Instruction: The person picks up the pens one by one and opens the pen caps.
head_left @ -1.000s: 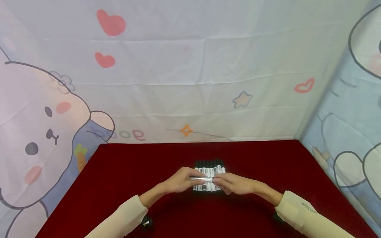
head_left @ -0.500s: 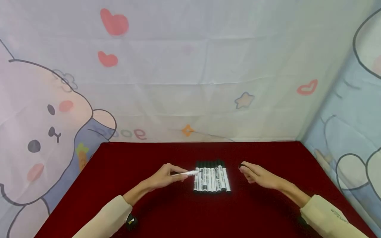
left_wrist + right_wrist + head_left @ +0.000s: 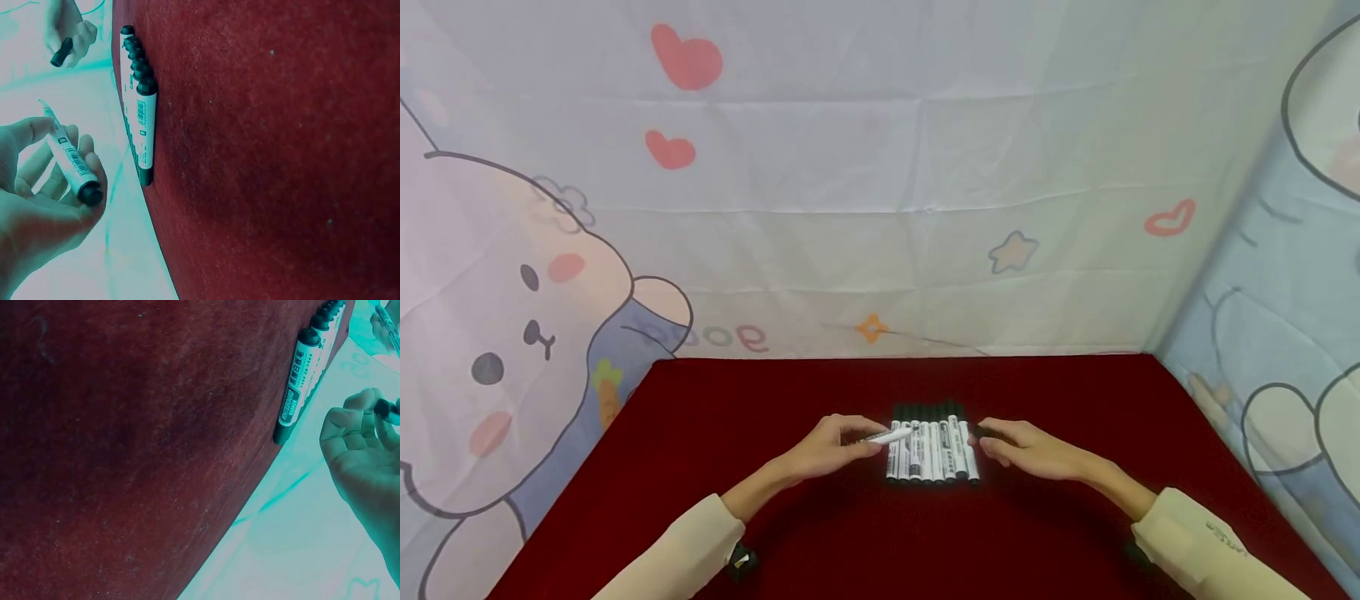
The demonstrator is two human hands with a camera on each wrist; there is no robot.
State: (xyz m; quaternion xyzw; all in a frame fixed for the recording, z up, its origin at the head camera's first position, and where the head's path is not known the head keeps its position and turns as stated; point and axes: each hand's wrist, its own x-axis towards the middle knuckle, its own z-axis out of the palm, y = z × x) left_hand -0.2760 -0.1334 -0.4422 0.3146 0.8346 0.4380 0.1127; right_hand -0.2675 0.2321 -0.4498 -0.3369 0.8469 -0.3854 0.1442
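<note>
Pinched between the thumb and fingers of my left hand (image 3: 826, 446) is a white whiteboard marker (image 3: 892, 436). It is uncapped: the left wrist view shows its bare narrow tip and black end plug. My right hand (image 3: 1039, 451) pinches the black marker cap (image 3: 62, 52), apart from the pen and just right of the row. Between and below the hands, several white markers (image 3: 934, 454) with black caps lie side by side, caps pointing away from me. The left hand's marker overlaps the row's left side in the head view.
A dark red cloth (image 3: 760, 392) covers the table. Behind it hangs a pale printed curtain (image 3: 820, 167), with another cloth wall (image 3: 1285, 292) at the right side. A dark device (image 3: 742, 560) sits at my left sleeve.
Both hands were together on the marker above the row. They then drew apart, the cap leaving with the right hand. Since then the hands have moved back closer together.
</note>
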